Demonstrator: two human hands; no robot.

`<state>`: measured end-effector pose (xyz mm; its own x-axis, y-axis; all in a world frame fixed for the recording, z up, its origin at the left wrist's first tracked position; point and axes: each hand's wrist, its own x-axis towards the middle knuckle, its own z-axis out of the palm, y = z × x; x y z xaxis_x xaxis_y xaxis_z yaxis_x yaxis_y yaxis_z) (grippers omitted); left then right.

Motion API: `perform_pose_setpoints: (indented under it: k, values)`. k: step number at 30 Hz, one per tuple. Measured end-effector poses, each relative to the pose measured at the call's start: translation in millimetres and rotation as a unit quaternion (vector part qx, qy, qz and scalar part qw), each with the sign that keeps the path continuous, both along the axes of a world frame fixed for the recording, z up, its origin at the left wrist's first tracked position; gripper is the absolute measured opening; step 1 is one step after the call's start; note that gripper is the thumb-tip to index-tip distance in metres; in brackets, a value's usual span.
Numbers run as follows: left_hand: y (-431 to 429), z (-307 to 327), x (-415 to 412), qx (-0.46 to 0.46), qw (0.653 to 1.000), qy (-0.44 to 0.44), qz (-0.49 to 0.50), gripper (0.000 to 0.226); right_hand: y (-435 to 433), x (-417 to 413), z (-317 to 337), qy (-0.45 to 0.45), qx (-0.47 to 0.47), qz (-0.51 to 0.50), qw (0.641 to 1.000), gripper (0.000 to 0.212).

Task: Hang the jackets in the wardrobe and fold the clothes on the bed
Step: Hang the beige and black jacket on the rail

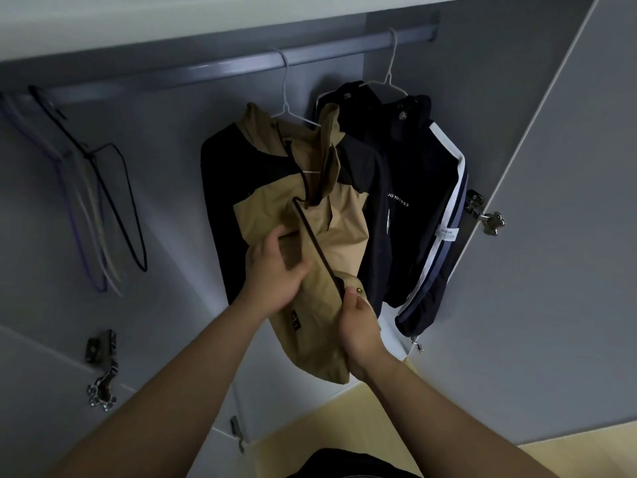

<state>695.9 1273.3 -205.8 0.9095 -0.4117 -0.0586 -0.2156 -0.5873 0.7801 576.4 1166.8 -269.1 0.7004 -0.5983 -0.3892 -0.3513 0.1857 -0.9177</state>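
Forearms are filling the bottom of the head view as we are reaching up into the wardrobe (172,150). Our left hand (275,270) is curling its fingers over the front panel of the tan jacket (344,219), gripping cloth. Our right hand (358,326), lower and just right of it, is pinching the flap corner beside the brass snap (359,290). Between the two grips the dark zip edge (312,236) is running slantwise, climbing up and left from our right thumb. From the grip the jacket is stretching straight up, long axis vertical, to its white hanger (285,94) hooking the rail (206,69). Our left hand is sitting nearer the zip's middle, so we are judging it the steadying hand while the right works the hem. Right of the grip a navy jacket (413,174) is hanging, touching the tan one; far left, spare hangers (91,201) are dangling bare.
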Motion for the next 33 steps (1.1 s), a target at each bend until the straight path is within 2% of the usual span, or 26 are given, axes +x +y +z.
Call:
perform_pose_setpoints:
  k: [1,2,3,4,5,6,7,8,10,13,15,18,21,23,25,29,33]
  values:
    - [1,-5,-10,0.025,0.999,-0.04,0.006,0.054,-2,2,3,-0.007,0.013,-0.015,1.0,0.042]
    - [3,-9,-20,0.05,0.998,-0.033,0.014,0.046,-2,6,4,-0.014,0.031,-0.025,0.999,0.041]
    - [6,-14,-28,0.084,0.995,0.045,0.015,0.056,-3,8,5,-0.019,0.047,-0.03,0.998,0.041]
    - [11,-17,-35,0.131,0.973,0.189,-0.005,0.073,-4,12,6,-0.023,0.055,-0.033,0.998,0.042]
    - [17,-21,-42,0.182,0.922,0.337,-0.058,0.09,-4,14,5,-0.026,0.065,-0.035,0.997,0.044]
    - [23,-28,-47,0.206,0.862,0.445,-0.127,0.104,-4,17,5,-0.028,0.073,-0.04,0.996,0.046]
    - [28,-36,-52,0.191,0.818,0.514,-0.175,0.113,-4,18,3,-0.023,0.071,-0.042,0.996,0.047]
    - [31,-46,-58,0.142,0.8,0.551,-0.188,0.113,-3,19,3,-0.014,0.059,-0.036,0.998,0.047]
    - [29,-64,-73,-0.026,0.789,0.603,-0.114,0.093,-3,21,-2,0.001,0.032,-0.02,0.999,0.048]
    - [17,-79,-84,-0.231,0.774,0.587,0.056,0.041,-3,16,0,0.001,0.068,-0.035,0.997,0.047]
    - [11,-83,-78,-0.283,0.788,0.538,0.098,0.034,-3,12,1,-0.006,0.089,-0.028,0.996,0.044]
    - [8,-72,-65,-0.291,0.813,0.492,0.112,0.023,-6,10,-1,-0.023,0.112,-0.022,0.993,0.046]
    - [10,-65,-51,-0.24,0.846,0.464,0.107,0.027,-9,5,0,-0.014,0.108,-0.026,0.994,0.044]
    - [10,-60,-43,-0.233,0.854,0.454,0.102,0.027,-12,-1,0,-0.027,0.136,-0.028,0.99,0.041]
    - [12,-51,-37,-0.25,0.84,0.473,0.09,0.025,-15,-6,1,-0.046,0.165,-0.019,0.985,0.037]
    - [15,-40,-32,-0.276,0.799,0.532,0.052,0.049,-14,-12,1,-0.056,0.199,0.005,0.978,0.036]
    - [12,-39,-32,-0.307,0.771,0.555,0.052,0.033,-10,-16,6,-0.063,0.22,0.023,0.973,0.033]
